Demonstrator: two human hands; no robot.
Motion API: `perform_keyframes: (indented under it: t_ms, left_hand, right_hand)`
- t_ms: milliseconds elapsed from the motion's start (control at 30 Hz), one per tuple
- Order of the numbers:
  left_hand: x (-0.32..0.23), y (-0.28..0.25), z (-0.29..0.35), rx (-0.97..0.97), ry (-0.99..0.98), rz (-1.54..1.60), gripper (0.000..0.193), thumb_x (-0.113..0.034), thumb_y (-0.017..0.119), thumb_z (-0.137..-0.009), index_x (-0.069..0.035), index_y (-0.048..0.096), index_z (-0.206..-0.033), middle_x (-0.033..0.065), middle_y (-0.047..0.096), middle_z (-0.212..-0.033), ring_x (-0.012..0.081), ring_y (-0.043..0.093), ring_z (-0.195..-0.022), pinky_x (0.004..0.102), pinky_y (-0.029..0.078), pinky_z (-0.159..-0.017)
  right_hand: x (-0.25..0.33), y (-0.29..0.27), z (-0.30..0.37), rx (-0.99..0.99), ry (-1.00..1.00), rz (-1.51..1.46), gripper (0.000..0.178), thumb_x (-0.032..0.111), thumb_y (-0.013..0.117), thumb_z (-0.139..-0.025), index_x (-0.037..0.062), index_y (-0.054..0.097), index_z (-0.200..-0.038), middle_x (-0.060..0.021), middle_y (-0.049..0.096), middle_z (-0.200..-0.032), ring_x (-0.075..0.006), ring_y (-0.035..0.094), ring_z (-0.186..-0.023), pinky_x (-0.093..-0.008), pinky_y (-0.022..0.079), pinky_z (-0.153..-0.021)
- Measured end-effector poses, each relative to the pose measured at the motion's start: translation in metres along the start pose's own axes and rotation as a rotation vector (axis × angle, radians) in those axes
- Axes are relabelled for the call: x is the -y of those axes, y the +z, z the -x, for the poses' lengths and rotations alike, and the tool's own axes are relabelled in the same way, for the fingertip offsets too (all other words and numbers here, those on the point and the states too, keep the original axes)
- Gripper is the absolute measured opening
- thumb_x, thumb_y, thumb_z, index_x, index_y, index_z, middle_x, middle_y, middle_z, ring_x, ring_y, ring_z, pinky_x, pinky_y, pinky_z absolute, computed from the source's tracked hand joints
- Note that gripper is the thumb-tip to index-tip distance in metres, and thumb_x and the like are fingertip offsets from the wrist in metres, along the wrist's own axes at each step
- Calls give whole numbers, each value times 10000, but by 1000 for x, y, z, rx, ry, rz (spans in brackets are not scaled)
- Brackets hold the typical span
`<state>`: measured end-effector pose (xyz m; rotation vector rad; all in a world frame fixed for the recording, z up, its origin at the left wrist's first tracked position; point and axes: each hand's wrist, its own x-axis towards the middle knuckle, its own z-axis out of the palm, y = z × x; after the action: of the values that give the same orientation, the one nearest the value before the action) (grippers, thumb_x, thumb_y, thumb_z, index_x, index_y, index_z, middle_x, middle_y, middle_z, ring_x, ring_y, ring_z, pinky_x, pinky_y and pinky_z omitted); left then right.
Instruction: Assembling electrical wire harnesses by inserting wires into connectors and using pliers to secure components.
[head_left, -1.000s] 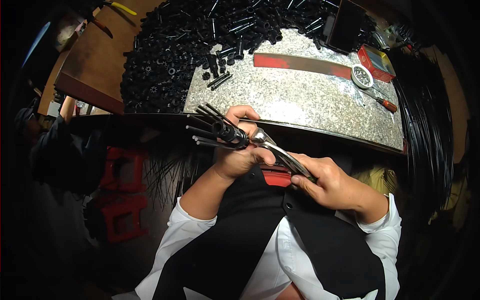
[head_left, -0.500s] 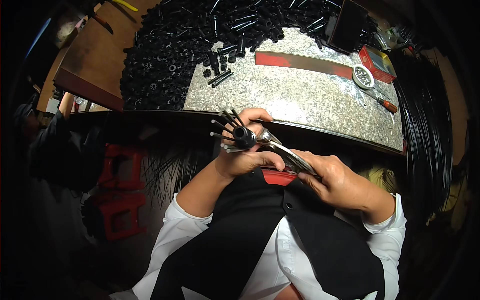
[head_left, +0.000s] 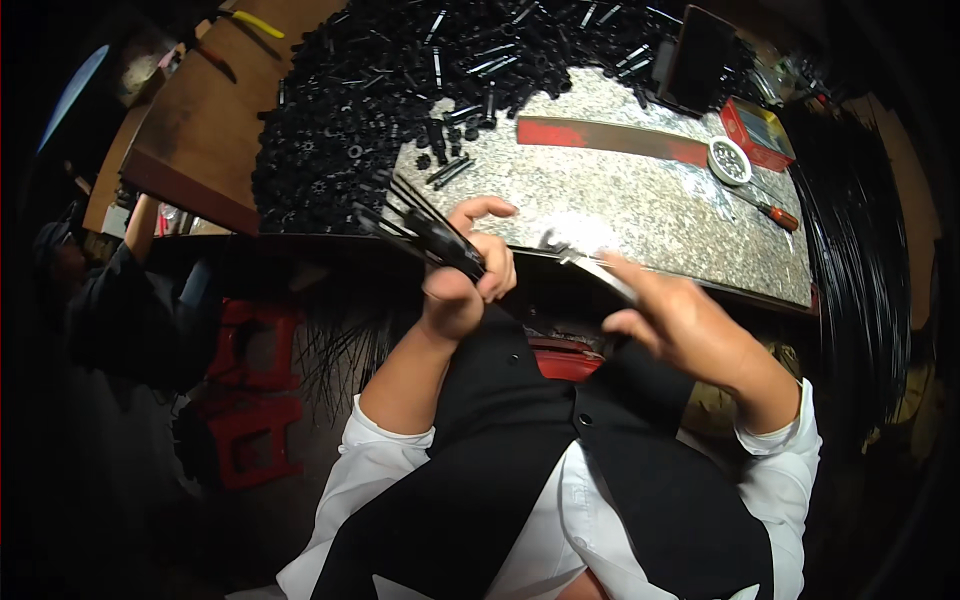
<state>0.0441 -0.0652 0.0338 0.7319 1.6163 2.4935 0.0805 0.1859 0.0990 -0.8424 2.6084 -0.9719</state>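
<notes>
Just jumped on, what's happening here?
A person's left hand holds a black cluster with thin rods jutting out. Their right hand has a silvery hand tool, blurred and apart from the cluster. Both hands are by the near edge of a speckled worktop; a heap of black parts lies beyond.

Silver tool (head_left: 604,278) now apart from rod bundle (head_left: 438,243); bundle swung toward upper left

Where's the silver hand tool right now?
In the head view, the silver tool is in the right hand, by the table edge, right of the black rod bundle in the left hand.
</notes>
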Motion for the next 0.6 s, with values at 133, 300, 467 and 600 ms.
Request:
perform_keyframes:
  t_ms: [133,300,467,600]
  left_hand:
    - [-19,-16,-13,-252,47,179,1054,-909,214,-630,-7,422,-1135,-63,283,-454,54,231,-366,217,262,-403]
    - [-34,-34,-15,-432,95,288,1010,-910,220,-654,-26,461,-1079,-70,254,-439,57,209,-357,219,224,-388]
    - [-32,-46,-16,-622,113,512,884,-892,283,-702,-81,538,-946,-60,238,-438,67,195,-369,218,185,-406]
    - [-23,-31,-24,-657,51,706,830,-866,317,-739,-91,536,-942,-60,256,-448,72,204,-392,213,193,-429]
  right_hand:
    - [-59,-1,0,-292,179,689,652,266,713,-799,42,423,-1339,-196,579,-881,-374,610,-732,-419,504,-647]
    - [-84,4,0,-466,84,945,623,331,695,-778,23,479,-1275,-156,546,-1039,-319,567,-951,-372,496,-726]
    - [-14,50,14,-163,-335,-145,192,21,675,-741,22,655,-932,-138,601,-860,-303,598,-797,-369,500,-694]
    - [-49,97,30,101,291,-816,773,-45,560,-786,86,229,-1472,-113,532,-1114,-137,557,-752,-277,523,-588]
